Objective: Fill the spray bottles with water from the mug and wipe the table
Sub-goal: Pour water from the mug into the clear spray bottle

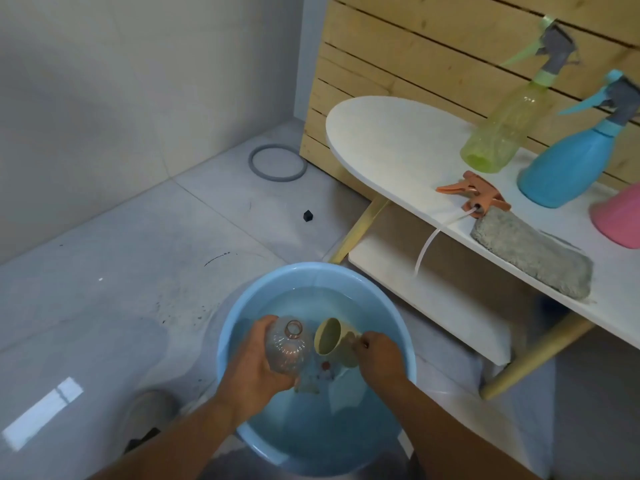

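Note:
My left hand (256, 362) grips a clear, orange-tinted bottle (287, 348) with its top off, its open neck pointing up over a blue basin (242, 306) of water. My right hand (377, 355) holds a pale green mug (332, 341) by its handle, tipped with the mouth facing the bottle's neck. The bottle's orange spray head (474, 188) lies on the white table (391, 136), its tube hanging over the edge. A yellow-green spray bottle (502, 133), a blue one (568, 164) and a pink one (620, 216) stand on the table. A grey cloth (533, 254) lies near the front edge.
A lower shelf (433, 306) runs under the table, with wooden legs (363, 230) beside the basin. A slatted wooden panel (398, 57) stands behind. On the tiled floor lie a grey ring (277, 162) and a small black object (307, 215).

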Demonstrator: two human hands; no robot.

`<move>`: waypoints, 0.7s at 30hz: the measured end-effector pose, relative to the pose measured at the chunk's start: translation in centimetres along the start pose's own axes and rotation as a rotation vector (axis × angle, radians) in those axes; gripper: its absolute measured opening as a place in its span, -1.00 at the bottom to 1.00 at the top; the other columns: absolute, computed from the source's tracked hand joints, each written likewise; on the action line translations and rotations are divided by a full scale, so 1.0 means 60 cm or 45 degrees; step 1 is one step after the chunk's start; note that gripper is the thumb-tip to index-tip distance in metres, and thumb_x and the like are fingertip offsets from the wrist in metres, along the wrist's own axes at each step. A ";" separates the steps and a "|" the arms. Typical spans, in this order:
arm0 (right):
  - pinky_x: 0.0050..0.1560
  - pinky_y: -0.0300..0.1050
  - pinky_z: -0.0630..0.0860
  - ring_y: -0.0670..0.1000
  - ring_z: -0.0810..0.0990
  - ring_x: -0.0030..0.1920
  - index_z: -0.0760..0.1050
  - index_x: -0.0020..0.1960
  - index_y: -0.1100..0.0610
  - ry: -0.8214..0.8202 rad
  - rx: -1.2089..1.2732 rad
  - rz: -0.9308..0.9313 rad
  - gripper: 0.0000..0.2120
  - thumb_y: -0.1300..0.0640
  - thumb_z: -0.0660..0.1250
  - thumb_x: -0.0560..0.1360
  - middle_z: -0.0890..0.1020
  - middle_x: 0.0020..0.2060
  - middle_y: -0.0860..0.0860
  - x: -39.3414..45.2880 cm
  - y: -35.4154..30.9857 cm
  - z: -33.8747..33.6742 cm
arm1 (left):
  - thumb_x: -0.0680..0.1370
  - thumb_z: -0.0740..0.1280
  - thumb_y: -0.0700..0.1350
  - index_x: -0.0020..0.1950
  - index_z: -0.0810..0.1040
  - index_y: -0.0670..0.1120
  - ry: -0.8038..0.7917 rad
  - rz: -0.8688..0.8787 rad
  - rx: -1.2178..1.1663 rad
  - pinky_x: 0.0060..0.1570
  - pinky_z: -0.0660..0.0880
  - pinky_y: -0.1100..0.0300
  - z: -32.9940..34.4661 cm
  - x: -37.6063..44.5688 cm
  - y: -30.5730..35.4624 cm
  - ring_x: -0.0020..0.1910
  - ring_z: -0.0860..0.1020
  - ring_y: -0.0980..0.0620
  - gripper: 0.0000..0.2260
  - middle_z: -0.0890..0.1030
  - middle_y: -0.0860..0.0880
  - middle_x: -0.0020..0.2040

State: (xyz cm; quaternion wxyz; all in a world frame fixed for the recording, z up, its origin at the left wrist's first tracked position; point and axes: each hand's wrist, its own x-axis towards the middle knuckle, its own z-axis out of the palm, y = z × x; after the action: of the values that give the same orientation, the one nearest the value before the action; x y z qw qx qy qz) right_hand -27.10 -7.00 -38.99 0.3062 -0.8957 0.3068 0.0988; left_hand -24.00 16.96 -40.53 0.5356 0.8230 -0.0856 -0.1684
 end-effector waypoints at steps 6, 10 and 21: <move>-0.21 -0.15 0.30 0.06 0.45 -0.24 0.38 -0.29 0.06 -0.035 -0.308 -0.117 -0.68 0.07 0.23 0.64 0.38 -0.35 -0.05 0.012 -0.001 0.016 | 0.19 0.76 -0.11 0.37 0.31 0.22 0.028 0.015 0.006 0.05 0.43 0.52 0.004 0.014 0.007 0.19 0.47 0.40 -0.08 0.47 0.27 0.24; -0.14 -0.14 0.35 0.11 0.58 -0.05 0.58 0.05 0.09 -0.062 -0.418 -0.186 -0.79 0.07 0.19 0.67 0.49 -0.16 0.01 0.023 0.005 0.028 | 0.19 0.76 -0.06 0.39 0.29 0.25 0.010 0.050 0.052 0.19 0.52 0.30 0.005 0.022 0.006 0.25 0.52 0.22 -0.07 0.47 0.27 0.25; 0.22 -0.03 0.48 0.17 0.54 0.27 0.39 0.46 0.15 -0.244 -0.835 -0.255 -0.64 0.20 0.13 0.67 0.52 0.27 0.15 0.032 0.023 0.057 | 0.17 0.77 -0.09 0.39 0.32 0.21 0.072 0.084 0.093 0.17 0.51 0.32 0.006 0.033 0.002 0.24 0.53 0.14 -0.06 0.49 0.26 0.23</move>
State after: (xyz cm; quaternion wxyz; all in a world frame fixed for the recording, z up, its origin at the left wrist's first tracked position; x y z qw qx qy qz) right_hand -26.37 -6.71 -43.04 0.0378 -0.9587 0.1392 0.2450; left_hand -22.28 15.96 -40.89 0.5128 0.8432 -0.1037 -0.1239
